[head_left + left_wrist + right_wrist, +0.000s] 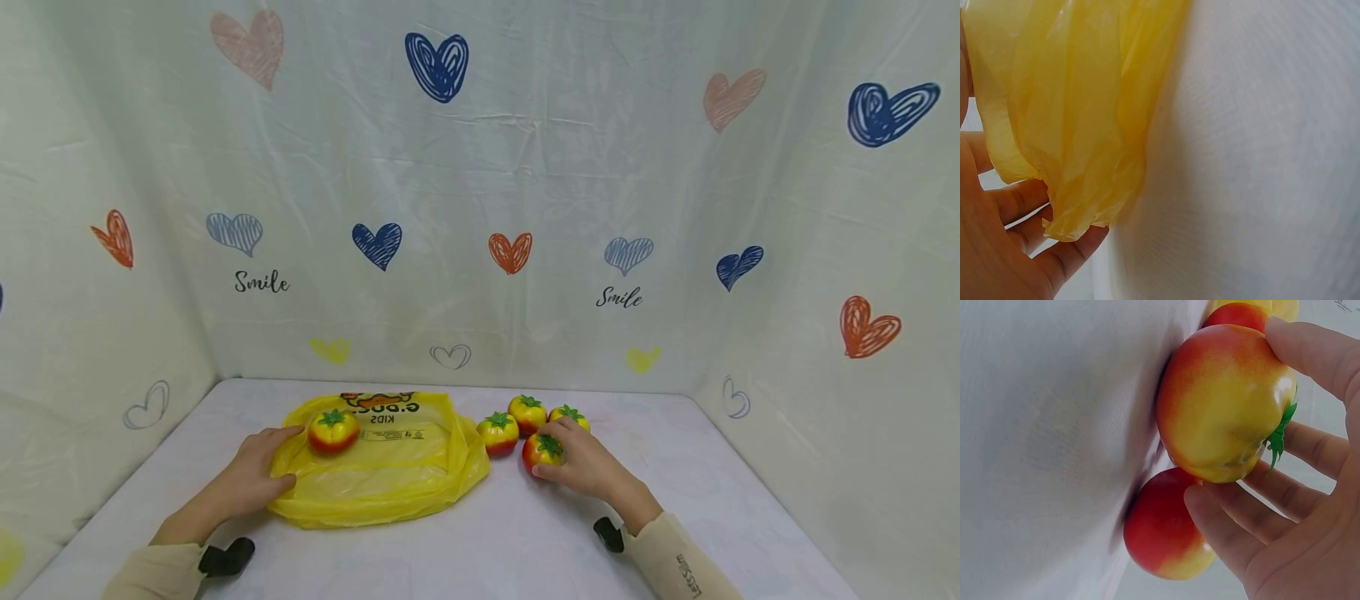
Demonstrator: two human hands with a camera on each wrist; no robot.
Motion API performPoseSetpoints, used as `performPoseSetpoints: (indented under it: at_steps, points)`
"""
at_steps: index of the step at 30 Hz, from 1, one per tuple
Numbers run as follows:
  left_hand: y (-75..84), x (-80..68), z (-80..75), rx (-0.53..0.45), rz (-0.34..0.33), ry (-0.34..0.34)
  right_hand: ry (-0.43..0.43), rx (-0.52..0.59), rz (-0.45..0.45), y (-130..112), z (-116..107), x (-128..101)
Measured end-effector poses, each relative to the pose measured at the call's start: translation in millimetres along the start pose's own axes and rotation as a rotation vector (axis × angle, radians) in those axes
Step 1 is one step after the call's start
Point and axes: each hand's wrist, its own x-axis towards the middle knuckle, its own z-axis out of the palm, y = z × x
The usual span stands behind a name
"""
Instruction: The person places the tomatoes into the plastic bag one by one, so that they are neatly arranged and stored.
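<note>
My left hand (pixel 251 477) touches the left edge of a yellow plastic bag (pixel 390 487), fingers spread and not curled round it. In the left wrist view the fingertips meet the crumpled yellow film (pixel 1079 125). The bag lies flat, its printed lettering mirrored, and one red-and-yellow toy tomato (pixel 333 432) sits on its left part. Right of the bag, my right hand (pixel 588 461) grips another toy tomato (pixel 1225 400) between thumb and fingers, close to the table surface. Its green leaf top faces up toward the palm.
Beyond the gripped one stand more toy tomatoes: one (pixel 498 435) against the bag's right side, one (pixel 527 413) behind, and one (pixel 570 414) partly hidden by my right hand. All rest on a white-covered table (pixel 480 558). A heart-printed curtain (pixel 480 167) encloses the back and sides.
</note>
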Motion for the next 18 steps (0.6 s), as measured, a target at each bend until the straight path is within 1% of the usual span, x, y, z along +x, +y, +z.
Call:
performPoseSetpoints:
  at_steps: [8, 18]
  points:
    - [0.5, 0.4, 0.2, -0.001, -0.011, -0.011, 0.005, -0.001, -0.009, -0.3, 0.6, -0.3]
    - [-0.2, 0.4, 0.6, 0.010, -0.002, 0.000, 0.017, -0.002, -0.033, 0.7, 1.1, 1.3]
